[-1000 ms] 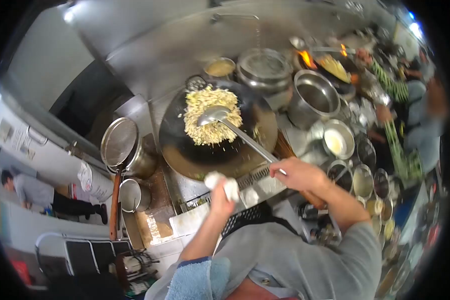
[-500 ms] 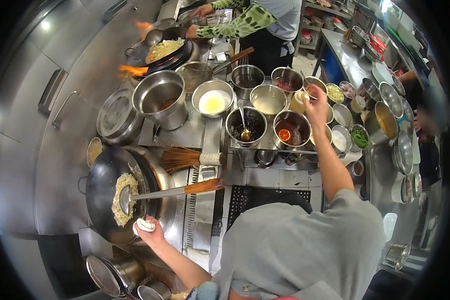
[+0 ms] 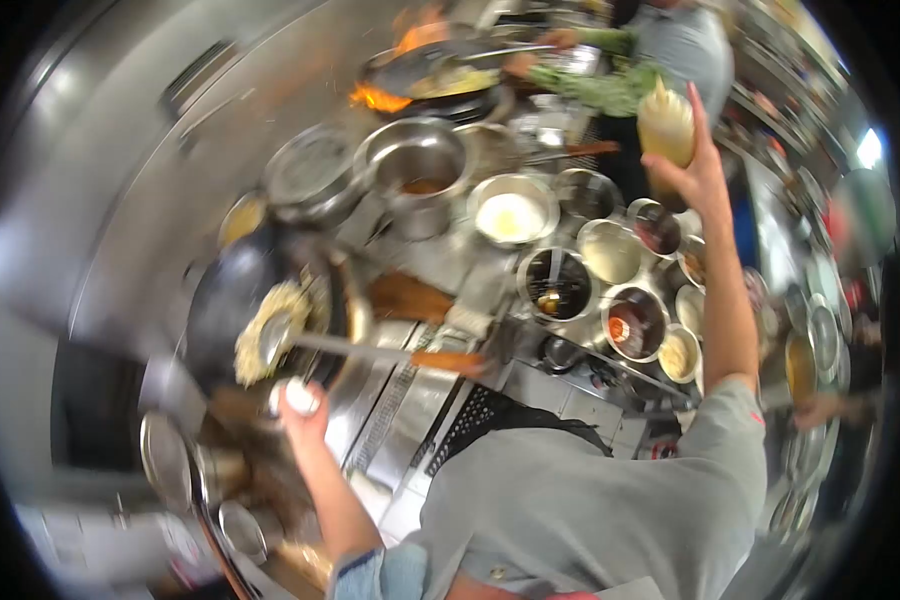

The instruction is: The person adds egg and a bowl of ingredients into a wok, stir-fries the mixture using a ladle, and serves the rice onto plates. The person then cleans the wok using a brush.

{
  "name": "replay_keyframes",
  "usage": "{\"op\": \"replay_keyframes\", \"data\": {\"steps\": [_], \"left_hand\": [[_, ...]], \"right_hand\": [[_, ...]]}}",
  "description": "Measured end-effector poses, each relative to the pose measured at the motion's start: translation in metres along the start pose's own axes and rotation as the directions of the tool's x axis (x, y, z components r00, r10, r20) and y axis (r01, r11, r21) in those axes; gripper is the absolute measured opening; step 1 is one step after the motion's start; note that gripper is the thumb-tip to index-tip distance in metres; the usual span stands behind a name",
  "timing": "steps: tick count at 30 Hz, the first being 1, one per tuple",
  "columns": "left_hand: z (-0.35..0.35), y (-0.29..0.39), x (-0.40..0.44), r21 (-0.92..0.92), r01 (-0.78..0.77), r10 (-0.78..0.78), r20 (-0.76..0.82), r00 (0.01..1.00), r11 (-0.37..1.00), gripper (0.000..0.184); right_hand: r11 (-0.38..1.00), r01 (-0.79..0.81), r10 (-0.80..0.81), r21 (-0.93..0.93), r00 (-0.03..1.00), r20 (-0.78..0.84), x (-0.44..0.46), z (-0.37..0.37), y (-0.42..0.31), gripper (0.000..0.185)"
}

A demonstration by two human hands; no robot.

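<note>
My right hand (image 3: 702, 172) is raised, its fingers wrapped round a squeeze bottle (image 3: 664, 128) with a pointed nozzle and pale yellowish contents. Below it stand metal sauce pots, including one with dark sauce (image 3: 558, 284) and one with reddish liquid (image 3: 634, 322). At the near rim of the dark wok (image 3: 218, 296), my left hand (image 3: 308, 425) is closed on a folded white cloth (image 3: 298, 398). Fried rice or a similar pale food (image 3: 253, 347) lies in the wok. A ladle (image 3: 370, 350) with a wooden handle rests with its bowl in that food. Motion blurs the view.
A co-worker's green patterned sleeve (image 3: 595, 88) reaches toward a second wok (image 3: 425, 75) with flames (image 3: 378, 98) beside it. A tall pot (image 3: 415, 170), a lidded pot (image 3: 315, 172) and a bowl of white and yellow contents (image 3: 513, 212) stand between the woks. A bamboo brush (image 3: 410, 297) lies beside the near wok.
My right hand has lifted the squeeze bottle up from among the pots. My left hand stays by the wok with the cloth. The whole view has turned.
</note>
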State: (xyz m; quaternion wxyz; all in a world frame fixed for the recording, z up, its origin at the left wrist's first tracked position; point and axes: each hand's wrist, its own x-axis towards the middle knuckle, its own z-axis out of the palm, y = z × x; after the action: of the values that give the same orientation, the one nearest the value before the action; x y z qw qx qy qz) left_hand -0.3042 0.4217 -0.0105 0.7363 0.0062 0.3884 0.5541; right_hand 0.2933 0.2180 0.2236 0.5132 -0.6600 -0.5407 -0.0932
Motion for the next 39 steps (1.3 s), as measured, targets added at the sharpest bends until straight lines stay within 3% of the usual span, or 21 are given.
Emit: {"op": "replay_keyframes", "data": {"steps": [2,3,5,6,7,8,10,13,15,17,20,21,22,23,25,27,29,34,37,38,39], "left_hand": [[0.003,-0.007,-0.003,-0.091,0.022,-0.019,0.04,0.999,0.996,0.024],[0.009,-0.011,-0.01,-0.155,-0.019,0.014,-0.034,0.999,0.988,0.023],[0.001,-0.012,-0.003,-0.091,-0.029,0.034,0.046,0.998,0.995,0.018],[-0.001,-0.011,0.0,-0.06,-0.04,0.044,0.064,0.997,0.997,0.016],[0.0,-0.012,0.003,-0.012,-0.034,0.035,0.094,0.995,0.999,0.014],[0.01,-0.014,-0.006,-0.011,-0.059,0.059,0.018,0.998,0.998,0.013],[0.025,-0.015,-0.022,0.034,-0.074,0.075,-0.044,0.996,0.997,0.012],[0.028,-0.014,-0.024,0.004,-0.075,0.075,-0.074,0.994,0.997,0.011],[0.023,-0.013,-0.022,0.012,-0.058,0.059,-0.063,0.996,0.998,0.011],[0.014,-0.012,-0.014,0.011,-0.025,0.025,0.016,1.0,1.0,0.013],[-0.005,-0.008,0.006,-0.084,0.112,-0.11,0.035,0.993,0.99,0.016],[0.005,-0.007,-0.002,-0.087,0.12,-0.124,-0.041,0.991,0.989,0.017],[-0.005,-0.005,0.005,-0.069,0.166,-0.163,0.046,0.986,0.984,0.021],[0.008,-0.004,-0.013,0.028,0.159,-0.161,0.044,0.986,0.987,0.026],[0.004,0.001,-0.011,0.12,0.222,-0.234,0.097,0.968,0.968,0.034],[0.016,-0.001,-0.02,0.153,0.225,-0.235,0.051,0.971,0.962,0.036],[0.02,0.0,-0.022,0.154,0.196,-0.202,0.022,0.979,0.968,0.036],[0.025,-0.001,-0.022,0.067,0.112,-0.108,-0.058,0.992,0.991,0.029],[0.01,0.003,-0.013,0.049,0.121,-0.124,0.059,0.991,0.991,0.028],[0.017,-0.001,-0.016,0.001,0.089,-0.089,-0.035,0.995,0.996,0.027],[0.019,-0.002,-0.017,0.002,0.083,-0.082,-0.059,0.995,0.997,0.027]], "right_hand": [[0.984,0.176,-0.179,0.035,0.965,0.19,0.038,0.068,-0.043,0.091],[0.956,0.278,-0.294,0.098,0.899,0.324,0.043,0.11,-0.069,0.088],[0.839,0.504,-0.522,0.204,0.641,0.563,0.04,0.191,-0.129,0.087],[0.844,0.524,-0.398,0.109,0.478,0.783,0.035,0.221,-0.164,0.085],[0.749,0.656,-0.426,0.089,0.374,0.824,0.026,0.25,-0.186,0.084],[0.739,0.658,-0.452,0.147,0.321,0.832,0.019,0.286,-0.197,0.079],[0.787,0.61,-0.386,0.098,0.363,0.848,0.017,0.347,-0.207,0.08],[0.953,0.298,-0.208,0.06,0.494,0.844,0.028,0.373,-0.191,0.083],[0.963,0.077,-0.252,0.257,0.583,0.772,0.029,0.353,-0.153,0.088],[0.883,0.141,-0.387,0.448,0.759,0.524,0.016,0.31,-0.108,0.092],[0.872,-0.128,-0.088,0.472,0.908,0.409,-0.015,0.207,-0.034,0.092],[0.892,-0.188,0.046,0.411,0.943,0.33,-0.034,0.166,0.0,0.088],[0.897,-0.191,0.125,0.399,0.975,0.185,-0.053,0.132,0.036,0.08],[0.899,-0.31,0.301,0.308,0.95,0.075,-0.072,0.094,0.047,0.075],[0.935,-0.35,0.319,-0.05,0.896,-0.309,-0.109,0.042,0.09,0.073],[0.879,-0.44,0.311,-0.184,0.822,-0.478,-0.141,0.013,0.128,0.077],[0.818,-0.541,0.368,-0.197,0.754,-0.544,-0.159,0.01,0.147,0.082],[0.637,-0.729,0.596,-0.248,0.671,-0.442,-0.205,0.024,0.185,0.087],[0.651,-0.692,0.497,-0.313,0.7,-0.514,-0.208,0.037,0.143,0.073],[0.701,-0.515,0.243,-0.493,0.823,-0.514,-0.204,0.043,0.129,0.067],[0.805,-0.497,0.303,-0.323,0.813,-0.497,-0.176,0.056,0.072,0.064]]}}
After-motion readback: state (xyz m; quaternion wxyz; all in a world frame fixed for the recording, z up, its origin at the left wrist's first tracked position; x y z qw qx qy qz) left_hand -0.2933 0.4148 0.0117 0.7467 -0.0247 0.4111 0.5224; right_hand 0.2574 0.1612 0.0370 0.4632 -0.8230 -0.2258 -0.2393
